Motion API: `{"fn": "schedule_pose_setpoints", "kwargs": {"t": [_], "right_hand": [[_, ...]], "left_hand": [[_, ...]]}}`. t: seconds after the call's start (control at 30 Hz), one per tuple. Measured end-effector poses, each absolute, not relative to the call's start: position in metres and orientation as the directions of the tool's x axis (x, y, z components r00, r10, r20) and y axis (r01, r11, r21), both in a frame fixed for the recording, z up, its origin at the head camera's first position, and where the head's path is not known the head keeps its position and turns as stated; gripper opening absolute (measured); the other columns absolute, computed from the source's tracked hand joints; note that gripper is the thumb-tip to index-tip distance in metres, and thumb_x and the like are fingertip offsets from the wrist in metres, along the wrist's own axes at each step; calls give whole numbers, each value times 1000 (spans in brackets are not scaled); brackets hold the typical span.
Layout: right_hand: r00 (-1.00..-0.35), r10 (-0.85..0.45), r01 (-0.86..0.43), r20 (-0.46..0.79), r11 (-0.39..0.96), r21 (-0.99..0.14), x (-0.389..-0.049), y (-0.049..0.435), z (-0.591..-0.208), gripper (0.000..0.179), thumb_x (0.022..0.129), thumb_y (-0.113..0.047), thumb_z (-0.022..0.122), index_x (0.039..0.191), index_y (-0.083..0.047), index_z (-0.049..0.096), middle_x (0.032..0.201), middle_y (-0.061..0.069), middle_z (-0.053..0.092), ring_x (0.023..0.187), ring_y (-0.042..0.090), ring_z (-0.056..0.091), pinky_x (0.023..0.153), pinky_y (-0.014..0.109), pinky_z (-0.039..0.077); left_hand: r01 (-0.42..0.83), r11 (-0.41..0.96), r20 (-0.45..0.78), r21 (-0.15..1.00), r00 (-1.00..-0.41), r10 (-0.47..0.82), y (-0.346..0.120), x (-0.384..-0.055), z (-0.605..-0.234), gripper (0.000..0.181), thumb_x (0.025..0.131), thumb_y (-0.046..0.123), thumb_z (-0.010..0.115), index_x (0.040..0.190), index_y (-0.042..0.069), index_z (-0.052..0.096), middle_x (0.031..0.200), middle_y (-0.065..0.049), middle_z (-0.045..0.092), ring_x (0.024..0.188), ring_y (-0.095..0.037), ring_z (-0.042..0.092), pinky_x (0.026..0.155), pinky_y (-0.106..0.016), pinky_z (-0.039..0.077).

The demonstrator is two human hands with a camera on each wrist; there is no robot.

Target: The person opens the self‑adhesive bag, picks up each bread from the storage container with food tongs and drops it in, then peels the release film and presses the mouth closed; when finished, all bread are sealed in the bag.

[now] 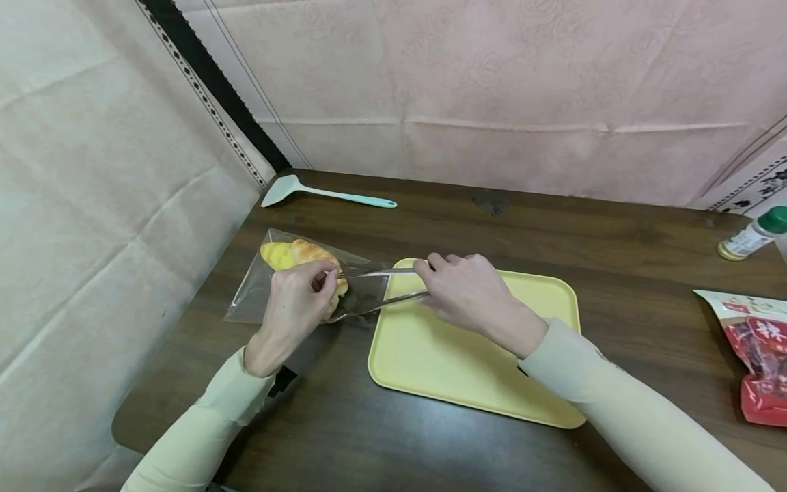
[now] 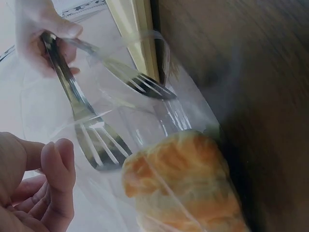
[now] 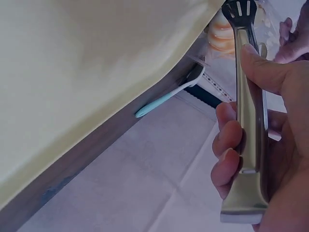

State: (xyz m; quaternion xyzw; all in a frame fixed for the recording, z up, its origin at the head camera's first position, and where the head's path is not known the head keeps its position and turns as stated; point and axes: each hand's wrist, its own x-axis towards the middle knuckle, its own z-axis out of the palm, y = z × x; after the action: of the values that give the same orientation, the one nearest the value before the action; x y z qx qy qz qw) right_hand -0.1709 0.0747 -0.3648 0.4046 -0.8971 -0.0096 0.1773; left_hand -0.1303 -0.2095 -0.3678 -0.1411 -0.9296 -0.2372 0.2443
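Note:
A clear plastic bag [image 1: 249,297] lies at the table's left with bread inside. One bread [image 1: 276,255] is yellow, and beside it a bread roll [image 1: 312,251] is golden brown. My left hand [image 1: 289,301] pinches the bag's edge near its mouth, between thumb and fingers. With curled fingers, my right hand [image 1: 470,294] grips metal tongs [image 3: 250,145], whose arms stand apart. In the left wrist view the slotted tong ends [image 2: 99,145] are at the bag's mouth, close to the golden bread [image 2: 178,166]. Whether they touch it I cannot tell.
A yellow tray [image 1: 443,376] sits below my right hand. At the back left lies a light blue spatula [image 1: 344,196]. To the right are a green-capped bottle [image 1: 747,240] and a red food packet [image 1: 765,342]. Pale cloth hangs behind the table.

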Motion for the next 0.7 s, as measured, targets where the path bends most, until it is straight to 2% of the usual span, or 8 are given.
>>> {"fn": "schedule_pose_setpoints", "kwargs": {"t": [0.2, 0.4, 0.57, 0.7], "right_hand": [[-675, -670, -685, 310, 724, 75, -152, 106, -362, 44, 90, -44, 89, 110, -13, 66, 79, 0, 60, 59, 18, 58, 43, 28, 32], [-764, -580, -603, 281, 797, 6, -122, 140, -357, 47, 88, -48, 89, 113, -15, 67, 75, -3, 56, 52, 12, 45, 45, 27, 26], [-803, -509, -542, 312, 840, -24, -93, 168, -359, 53, 86, -49, 89, 122, -17, 68, 72, -7, 53, 50, 7, 39, 44, 26, 25], [-827, -447, -496, 342, 866, -67, -72, 189, -366, 54, 91, -57, 80, 129, -20, 67, 73, -11, 51, 53, 4, 44, 44, 25, 25]], "left_hand": [[381, 852, 525, 359, -837, 153, -210, -132, -372, 8, 93, -3, 74, 90, -3, 82, 69, -11, 75, 56, -17, 65, 56, -32, 54], [378, 853, 515, 360, -843, 157, -210, -131, -374, 7, 93, -3, 75, 91, -3, 82, 71, -11, 75, 58, -17, 65, 56, -33, 55], [391, 848, 520, 357, -838, 166, -210, -132, -376, 8, 92, -4, 74, 90, -3, 82, 70, -10, 75, 57, -16, 64, 56, -31, 54], [398, 846, 520, 354, -836, 175, -209, -133, -377, 10, 93, -4, 72, 89, -1, 81, 70, -9, 75, 57, -15, 64, 55, -29, 52]]}}
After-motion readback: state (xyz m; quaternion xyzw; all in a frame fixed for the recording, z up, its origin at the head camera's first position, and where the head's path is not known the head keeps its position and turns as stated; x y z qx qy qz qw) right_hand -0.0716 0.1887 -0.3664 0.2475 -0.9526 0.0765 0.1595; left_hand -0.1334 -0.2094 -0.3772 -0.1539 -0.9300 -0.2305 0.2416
